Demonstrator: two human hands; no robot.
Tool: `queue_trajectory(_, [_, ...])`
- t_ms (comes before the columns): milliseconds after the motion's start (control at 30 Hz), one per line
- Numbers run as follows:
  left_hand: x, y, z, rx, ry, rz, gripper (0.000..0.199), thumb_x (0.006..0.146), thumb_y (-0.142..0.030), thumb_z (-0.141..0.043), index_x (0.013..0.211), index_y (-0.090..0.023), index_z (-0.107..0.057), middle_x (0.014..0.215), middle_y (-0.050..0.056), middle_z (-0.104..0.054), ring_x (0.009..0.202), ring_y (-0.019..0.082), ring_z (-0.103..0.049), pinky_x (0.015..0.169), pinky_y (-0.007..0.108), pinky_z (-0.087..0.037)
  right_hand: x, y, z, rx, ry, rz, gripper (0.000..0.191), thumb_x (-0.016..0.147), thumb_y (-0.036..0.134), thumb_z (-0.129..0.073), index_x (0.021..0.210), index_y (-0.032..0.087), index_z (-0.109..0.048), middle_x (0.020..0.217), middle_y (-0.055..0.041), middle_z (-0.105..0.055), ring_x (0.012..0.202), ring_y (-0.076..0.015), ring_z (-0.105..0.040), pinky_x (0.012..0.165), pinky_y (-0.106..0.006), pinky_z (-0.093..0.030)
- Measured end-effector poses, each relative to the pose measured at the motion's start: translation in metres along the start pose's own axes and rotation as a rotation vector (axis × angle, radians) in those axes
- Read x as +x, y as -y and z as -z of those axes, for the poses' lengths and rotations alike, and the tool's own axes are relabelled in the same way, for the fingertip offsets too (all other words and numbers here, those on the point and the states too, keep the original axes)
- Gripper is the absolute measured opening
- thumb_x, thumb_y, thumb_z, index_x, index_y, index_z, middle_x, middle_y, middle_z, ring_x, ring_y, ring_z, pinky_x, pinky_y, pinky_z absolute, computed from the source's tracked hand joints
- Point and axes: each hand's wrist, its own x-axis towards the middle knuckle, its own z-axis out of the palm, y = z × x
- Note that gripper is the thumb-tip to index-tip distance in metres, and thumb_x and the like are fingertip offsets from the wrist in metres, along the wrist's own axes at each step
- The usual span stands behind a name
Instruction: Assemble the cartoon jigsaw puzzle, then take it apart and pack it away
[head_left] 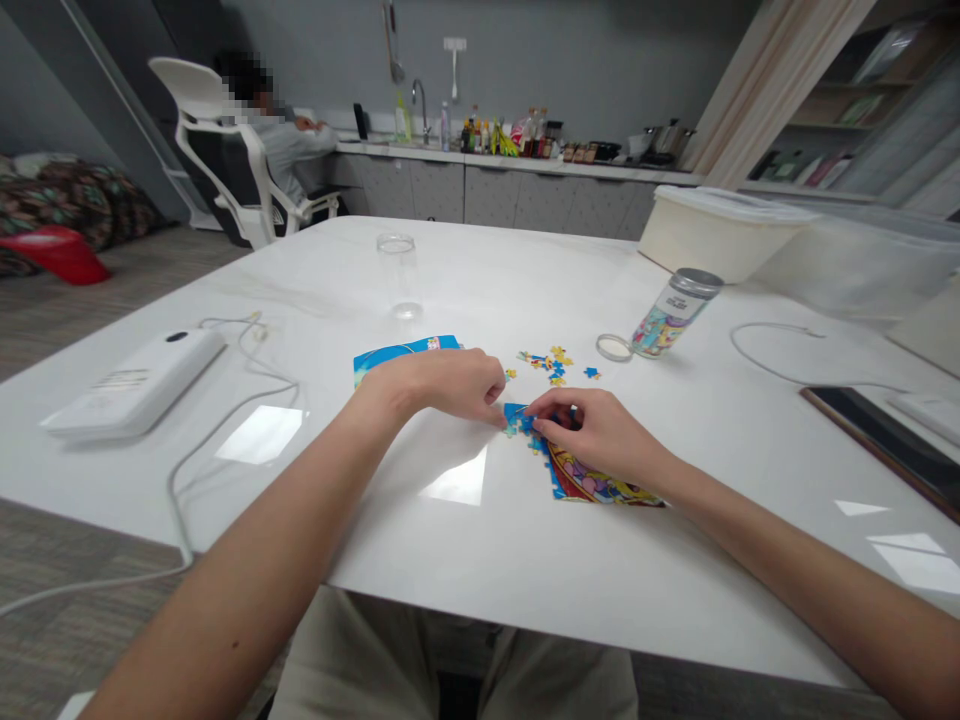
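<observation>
A partly joined jigsaw puzzle (pixel 592 482) lies on the white table in front of me, its right part covered by my right hand. My left hand (pixel 461 385) is closed, with its fingertips at the puzzle's blue upper left corner. Curled over the same blue area, my right hand (pixel 592 430) has thumb and index finger close together at a piece on the edge. Loose puzzle pieces (pixel 555 362) are scattered just beyond my hands. Behind my left wrist, a blue picture sheet (pixel 375 358) is partly hidden.
Beyond the pieces stand a clear empty jar (pixel 397 280), a picture-covered can (pixel 671 315) and a ring lid (pixel 614 348). A white device (pixel 139 385) with cables is left, a dark phone (pixel 885 440) right. Tubs (pixel 712 235) sit far right; a person (pixel 281 150) sits behind.
</observation>
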Motion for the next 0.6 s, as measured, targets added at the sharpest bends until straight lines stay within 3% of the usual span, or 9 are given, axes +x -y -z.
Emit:
queue_trajectory(400, [0.0004,-0.0003,-0.0007,0.000,0.000,0.010,0.033,0.076,-0.053,-0.057,0.069,-0.020,-0.060,0.065,0.003,-0.062,0.058,0.015,-0.052,0.056,0.029,-0.032,-0.0020,0.0008,-0.0025,-0.039,-0.045,0.007,0.012,0.079,0.022,-0.060,0.082,0.022,-0.072,0.081,-0.0005,-0.071,0.066,-0.0136,-0.056,0.063,-0.028,-0.044])
queue_trajectory(600, [0.0009,0.0003,-0.0011,0.000,0.006,-0.006,0.037,0.077,-0.056,-0.056,0.074,-0.020,-0.062,0.070,0.004,-0.064,0.063,0.017,-0.054,0.058,0.029,-0.033,-0.0025,0.0021,-0.0023,-0.070,-0.066,0.037,0.012,0.079,0.021,-0.061,0.087,0.022,-0.070,0.073,0.0011,-0.068,0.060,-0.0127,-0.052,0.060,-0.027,-0.043])
